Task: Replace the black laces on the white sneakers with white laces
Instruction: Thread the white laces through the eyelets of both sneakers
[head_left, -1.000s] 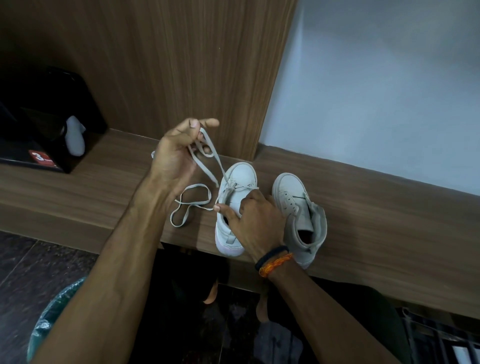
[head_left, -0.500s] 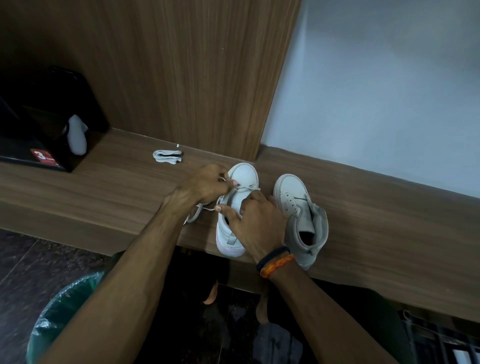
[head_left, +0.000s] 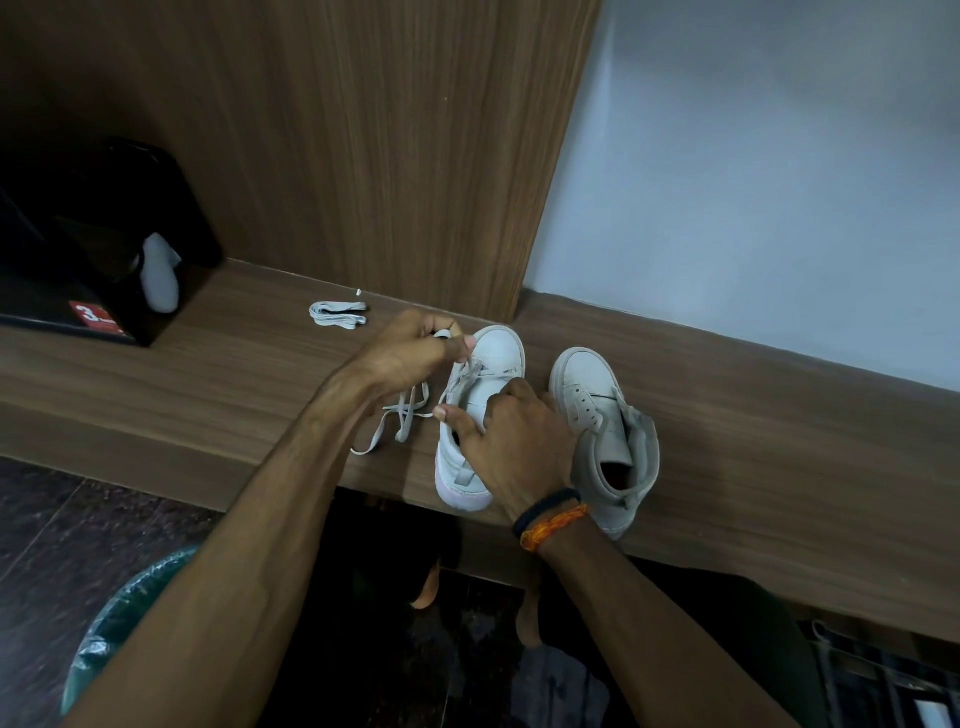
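Two white high-top sneakers stand side by side on a wooden shelf (head_left: 753, 415), toes towards the wall. My right hand (head_left: 511, 441) presses down on the left sneaker (head_left: 496, 353) and covers its tongue and opening. My left hand (head_left: 410, 351) pinches a white lace (head_left: 405, 415) just beside that sneaker's toe; the lace runs through the lowest eyelets and its loose end trails on the shelf to the left. The right sneaker (head_left: 597, 410) has no lace in its visible eyelets. A second white lace (head_left: 338, 314), folded into a bundle, lies further back on the shelf.
A black box (head_left: 104, 249) with a red label and a white object inside sits at the shelf's left end. A wooden panel (head_left: 363, 156) and a pale wall (head_left: 753, 182) rise behind the shelf. A bin with a green liner (head_left: 114, 623) stands on the dark floor below.
My left hand came down from a raised pull of the lace to the sneaker's toe, then drew back slightly left. The folded lace bundle came into view. My right hand stayed on the sneaker.
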